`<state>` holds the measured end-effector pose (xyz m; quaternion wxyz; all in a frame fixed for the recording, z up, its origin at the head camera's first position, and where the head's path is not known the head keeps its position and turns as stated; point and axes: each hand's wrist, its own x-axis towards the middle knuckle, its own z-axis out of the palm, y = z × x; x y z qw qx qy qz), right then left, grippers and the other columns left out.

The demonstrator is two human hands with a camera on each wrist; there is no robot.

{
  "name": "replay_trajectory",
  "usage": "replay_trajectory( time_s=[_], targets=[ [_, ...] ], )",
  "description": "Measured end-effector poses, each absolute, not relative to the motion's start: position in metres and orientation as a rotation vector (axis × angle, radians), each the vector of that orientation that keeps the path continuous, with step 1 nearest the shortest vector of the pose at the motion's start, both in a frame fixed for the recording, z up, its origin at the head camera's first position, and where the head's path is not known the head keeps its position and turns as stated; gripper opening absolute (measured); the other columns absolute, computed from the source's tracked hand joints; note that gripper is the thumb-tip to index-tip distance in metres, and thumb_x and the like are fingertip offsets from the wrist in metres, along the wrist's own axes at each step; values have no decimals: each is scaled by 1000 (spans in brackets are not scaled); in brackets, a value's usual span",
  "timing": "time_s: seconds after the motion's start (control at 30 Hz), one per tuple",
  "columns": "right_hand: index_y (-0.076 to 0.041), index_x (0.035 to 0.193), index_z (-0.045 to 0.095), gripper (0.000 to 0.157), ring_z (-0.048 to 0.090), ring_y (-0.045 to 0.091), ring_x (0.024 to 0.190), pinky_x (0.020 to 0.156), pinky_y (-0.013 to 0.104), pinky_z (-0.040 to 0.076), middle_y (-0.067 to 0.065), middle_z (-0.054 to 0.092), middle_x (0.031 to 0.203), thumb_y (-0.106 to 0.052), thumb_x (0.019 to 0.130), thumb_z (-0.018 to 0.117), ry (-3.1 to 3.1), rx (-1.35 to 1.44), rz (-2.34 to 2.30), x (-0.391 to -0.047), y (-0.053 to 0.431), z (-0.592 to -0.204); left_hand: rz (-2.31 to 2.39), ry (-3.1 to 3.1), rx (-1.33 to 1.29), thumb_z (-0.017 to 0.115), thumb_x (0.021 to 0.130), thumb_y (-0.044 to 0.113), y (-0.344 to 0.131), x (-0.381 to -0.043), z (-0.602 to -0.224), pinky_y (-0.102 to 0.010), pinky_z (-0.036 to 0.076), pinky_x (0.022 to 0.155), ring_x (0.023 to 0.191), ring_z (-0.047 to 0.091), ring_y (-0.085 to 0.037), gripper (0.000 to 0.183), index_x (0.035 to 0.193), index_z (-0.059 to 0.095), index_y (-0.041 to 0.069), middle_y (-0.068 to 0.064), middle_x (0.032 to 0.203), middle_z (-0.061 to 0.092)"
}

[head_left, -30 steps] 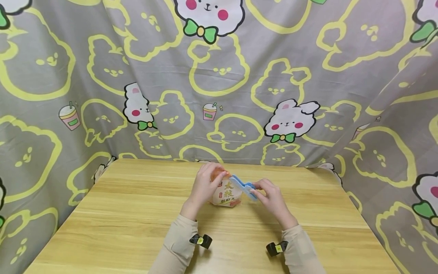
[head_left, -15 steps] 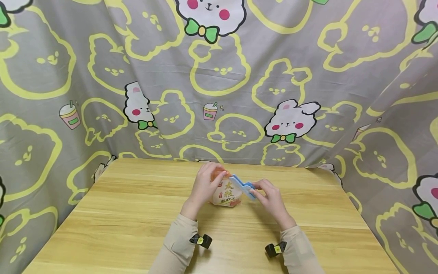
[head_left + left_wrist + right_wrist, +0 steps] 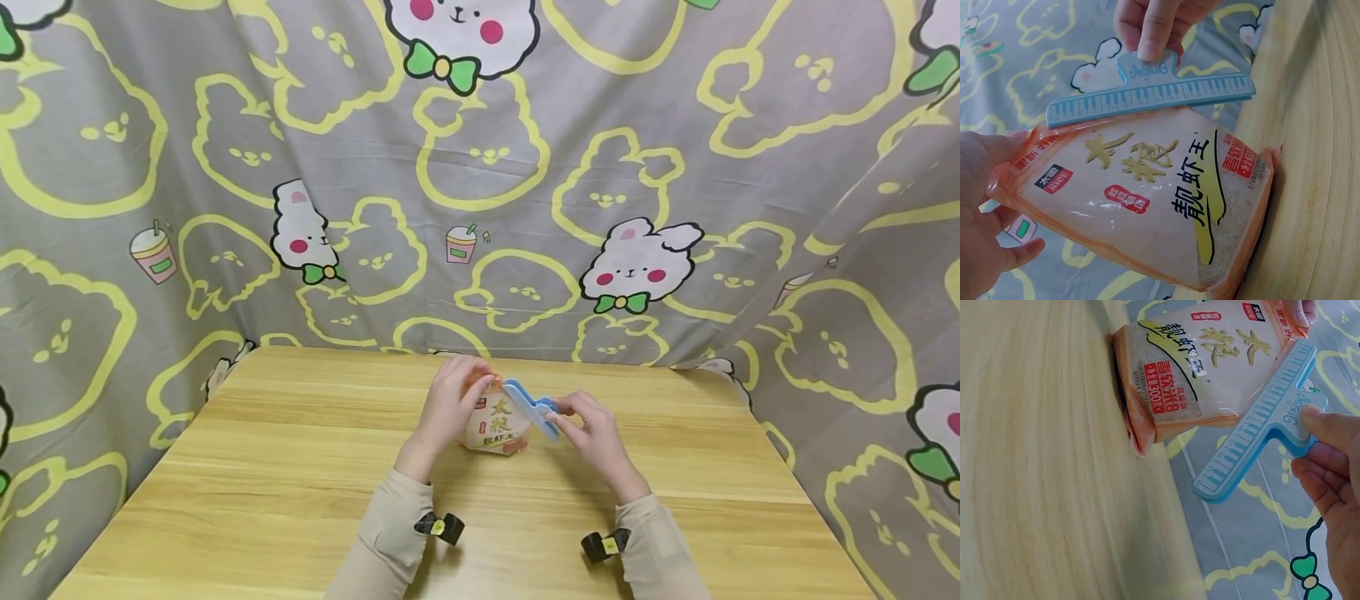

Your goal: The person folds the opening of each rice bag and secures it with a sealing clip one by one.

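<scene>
A clear-and-orange bag of rice (image 3: 497, 425) with gold and black lettering stands upright on the wooden table. My left hand (image 3: 452, 398) pinches its top corner, thumb in front, as the left wrist view also shows. Between thumb and fingers, my right hand (image 3: 591, 427) pinches the handle of a blue bag clip (image 3: 1150, 94) with a piano-key pattern. The long bar of the clip (image 3: 1260, 425) lies slanted along the bag's right upper edge, one end close to the left fingertips. In the right wrist view the bar's other end sticks out past the bag (image 3: 1204, 369).
The wooden table (image 3: 300, 467) reaches back to a grey curtain (image 3: 510, 208) printed with yellow outlines and white rabbits. Black wrist cameras sit on both sleeves (image 3: 397, 517), close above the table front.
The blue clip has shifted slightly up and left along the bag's edge, toward the left fingertips. Both hands keep their grips, and the bag stays in place.
</scene>
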<state>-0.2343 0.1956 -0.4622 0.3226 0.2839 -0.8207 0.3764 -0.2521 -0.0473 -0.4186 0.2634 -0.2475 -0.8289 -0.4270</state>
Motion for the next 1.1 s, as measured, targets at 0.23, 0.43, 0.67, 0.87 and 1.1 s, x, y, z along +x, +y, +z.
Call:
replay_trajectory(
  time_s=[0.23,0.43,0.67,0.87,1.1],
  targets=[
    [-4,91,70,19,67,18,73,63,24,57,4,68,83,2,75,78,-2178,742,963,-235,195,-462,-1172,-2251,-667,63,94,18,-48,-253,-419,-44,48,96,107,58,-25,15,103,66,5,-7,105,65],
    [-5,90,71,16,63,9,72,59,19,53,2,67,81,0,76,78,-2202,725,996,-234,195,-460,-1173,-2238,-670,65,93,17,-49,-252,-419,-44,49,95,106,58,-24,15,103,66,6,-7,105,65],
    [-7,90,70,16,61,6,72,58,21,52,0,66,81,-2,77,78,-2217,717,1004,-232,196,-460,-1153,-2235,-706,65,93,17,-48,-251,-418,-42,49,93,105,58,-23,12,102,66,9,-5,104,65],
    [-7,90,70,17,62,9,73,60,22,54,1,67,82,0,76,79,-2166,749,990,-232,194,-458,-1169,-2242,-710,65,93,17,-48,-251,-418,-42,50,93,105,58,-23,14,103,66,7,-6,104,65],
    [-7,90,70,17,62,11,73,60,33,56,0,66,81,-1,76,79,-2161,745,1009,-234,193,-458,-1171,-2234,-701,66,92,17,-47,-251,-418,-40,50,93,105,58,-21,13,101,66,8,-5,104,65]
  ],
)
